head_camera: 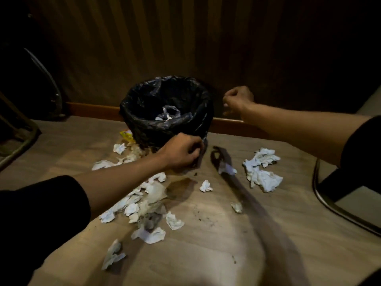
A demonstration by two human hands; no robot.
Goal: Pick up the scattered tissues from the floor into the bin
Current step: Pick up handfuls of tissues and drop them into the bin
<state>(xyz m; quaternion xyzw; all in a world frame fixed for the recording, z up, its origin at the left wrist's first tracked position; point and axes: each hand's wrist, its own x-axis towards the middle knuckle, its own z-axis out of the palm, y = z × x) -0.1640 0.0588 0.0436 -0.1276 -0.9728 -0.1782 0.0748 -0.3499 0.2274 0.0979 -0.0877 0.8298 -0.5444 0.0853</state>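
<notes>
A round bin [144, 120] lined with a black bag stands on the wooden floor against the wall, with a few scraps inside. My left hand [181, 151] is curled at the bin's near rim, gripping the bag's edge. Right of the bin, my right hand [239, 100] hovers in the air with its fingers closed; nothing shows in it. Several crumpled white tissues lie on the floor: a heap [148, 199] under my left forearm, a big wad [261, 170] at right, a small one [205, 186] in the middle.
A yellow wrapper [126, 136] lies at the bin's left foot. Metal chair legs curve at the right [321, 195] and at the far left [26, 137]. A wooden skirting board [92, 109] runs along the dark panelled wall behind the bin.
</notes>
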